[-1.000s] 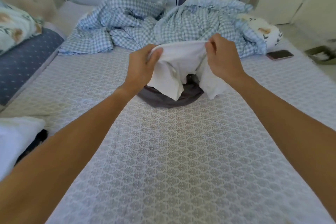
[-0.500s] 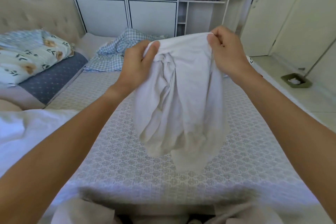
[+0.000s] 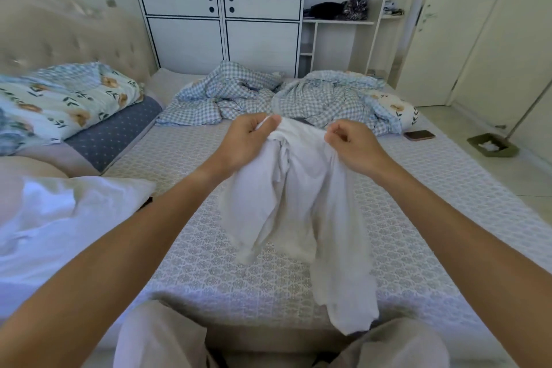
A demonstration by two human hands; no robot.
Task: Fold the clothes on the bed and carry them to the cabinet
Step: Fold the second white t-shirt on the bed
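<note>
The garment [image 3: 294,200] hangs above the bed [image 3: 179,263]. Behind it lies the quilt [image 3: 277,99]; pillows [image 3: 59,105] lie left, the phone [image 3: 419,135] right.

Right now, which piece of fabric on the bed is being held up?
The plain white garment, gripped by the left hand and right hand; the blue checked quilt lies crumpled beyond.

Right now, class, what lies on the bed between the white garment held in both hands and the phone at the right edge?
In the head view, only bare patterned mattress cover lies between the white garment and the phone.
</note>
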